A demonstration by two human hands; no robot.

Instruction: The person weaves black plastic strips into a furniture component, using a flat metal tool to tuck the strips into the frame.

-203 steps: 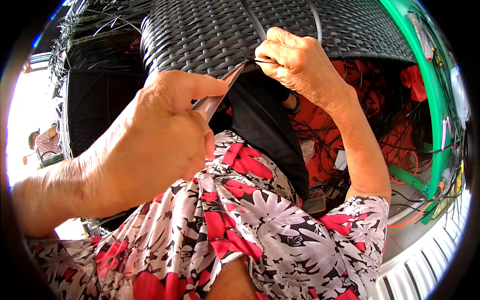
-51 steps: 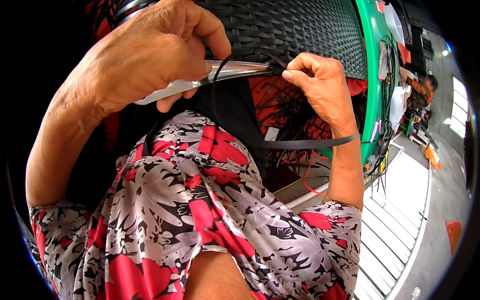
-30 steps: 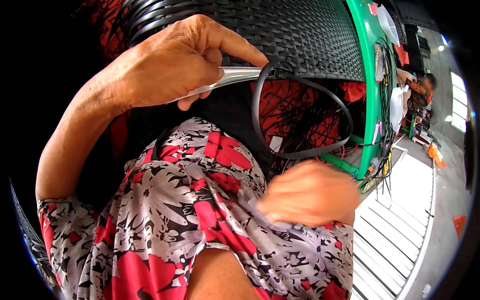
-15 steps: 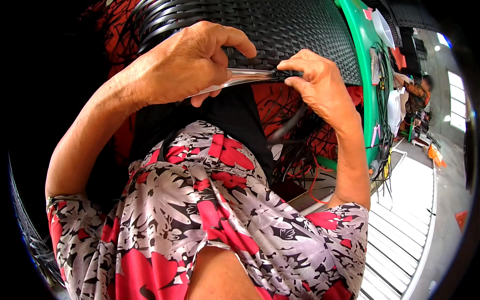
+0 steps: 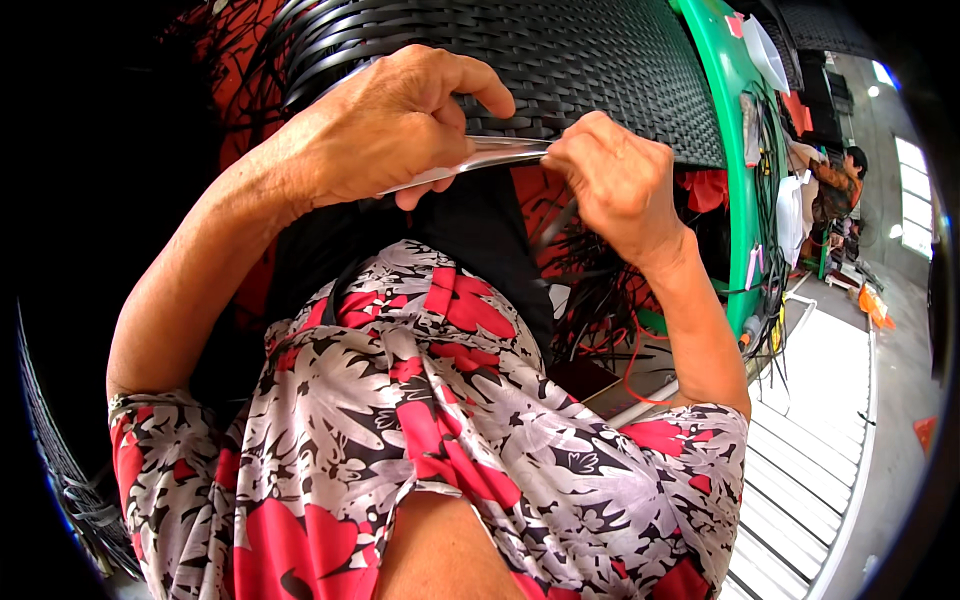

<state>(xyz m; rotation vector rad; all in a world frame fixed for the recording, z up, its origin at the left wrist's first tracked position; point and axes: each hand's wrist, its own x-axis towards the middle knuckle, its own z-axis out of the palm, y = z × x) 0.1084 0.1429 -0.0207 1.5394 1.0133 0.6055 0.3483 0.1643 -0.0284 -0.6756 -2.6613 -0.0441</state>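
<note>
Black woven wicker (image 5: 600,75) curves across the space beyond my hands, its near edge just above them. My left hand (image 5: 385,130) is wrapped round a shiny, tapered metal tool (image 5: 508,150), with the index finger raised off it toward the weave. The tool's narrow end points right. At that end, my right hand (image 5: 620,185) is closed in a pinch, its back turned up. The fingertips meet the tool's tip, and whatever lies between them is hidden.
A green plastic edge (image 5: 738,190) runs down the right side, with black strands (image 5: 768,200) hanging over it. Loose black strips lie tangled below my right hand. A white slatted panel (image 5: 800,450) is at lower right. Farther off, a person (image 5: 838,185) is at work.
My right hand has rolled over and closed, covering the black piece seen earlier between its thumb and finger. My left hand has shifted slightly right with the tool.
</note>
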